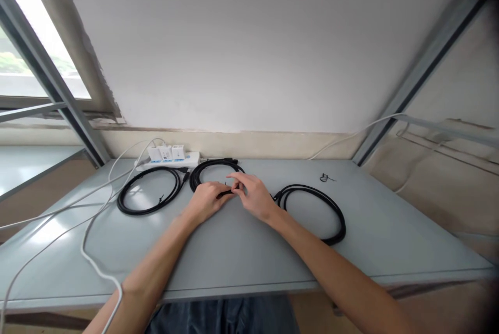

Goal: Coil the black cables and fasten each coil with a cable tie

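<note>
- Nearest are the left arm [146, 271] and the right arm [331, 266], both bare, with dark blue pants [222, 316] low down between them.
- A white cord [89, 256] runs over the left arm, near the wrist-to-elbow middle.
- The arms reach over a gray table [241, 261].
- The left hand [206, 200] is curled up small. It holds the near side of the middle black ring of cable [197, 171], and a black bit shows by its fingers.
- The right hand [253, 196] is just beside it. Its thumb and pointing finger are bent close in a narrow pinch by the black bit. I cannot tell what is in the pinch.
- The middle ring lies flat, with its plug ends on the far right side.
- On its left is the left black ring [127, 208], with plug ends on its right and a little tie near them.
- On the right is the right black ring [338, 212], partly hidden by the right arm.
- A small black tie [324, 178] lies farther right and far back.
- Far left is a white power strip [193, 159] with white plugs [166, 153] in it.
</note>
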The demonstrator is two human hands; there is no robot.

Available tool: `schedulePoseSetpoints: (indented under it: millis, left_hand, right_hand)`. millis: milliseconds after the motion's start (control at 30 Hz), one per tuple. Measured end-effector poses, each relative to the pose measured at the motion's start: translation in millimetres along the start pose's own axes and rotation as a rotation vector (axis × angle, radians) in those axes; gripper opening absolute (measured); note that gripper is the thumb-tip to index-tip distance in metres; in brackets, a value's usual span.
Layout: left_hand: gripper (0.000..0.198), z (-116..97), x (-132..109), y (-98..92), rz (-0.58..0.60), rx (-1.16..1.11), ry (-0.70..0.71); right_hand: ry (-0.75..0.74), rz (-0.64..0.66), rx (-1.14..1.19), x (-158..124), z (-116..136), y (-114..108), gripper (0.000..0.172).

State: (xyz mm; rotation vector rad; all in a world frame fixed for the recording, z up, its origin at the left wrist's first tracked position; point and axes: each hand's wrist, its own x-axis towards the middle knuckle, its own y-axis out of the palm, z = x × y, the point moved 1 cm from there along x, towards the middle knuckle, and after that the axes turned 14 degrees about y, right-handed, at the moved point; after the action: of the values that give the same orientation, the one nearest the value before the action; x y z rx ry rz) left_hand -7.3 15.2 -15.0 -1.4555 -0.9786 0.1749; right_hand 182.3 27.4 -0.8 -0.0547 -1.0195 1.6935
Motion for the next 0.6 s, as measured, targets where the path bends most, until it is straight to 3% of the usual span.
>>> schedulePoseSetpoints:
  millis: [333, 500, 600]
  left_hand:
    - [0.029, 2.8, -1.6, 4.6, 0.058, 0.013, 0.041]
    - [0.027, 1.6, -1.7, 5.8, 0.073, 0.03, 0.09]
    - [0.027, 0.4, -1.5, 3.2, 0.056, 0.033, 0.106]
  right_hand:
    - [0.18, 0.145, -0.181, -0.1, 16.9, -17.0, 0.037]
    - [0.458, 0.218, 0.085, 3.3, 12.2, -17.4, 0.016]
    - [0.644, 0.301, 0.336, 5.4, 4.1, -15.4, 0.015]
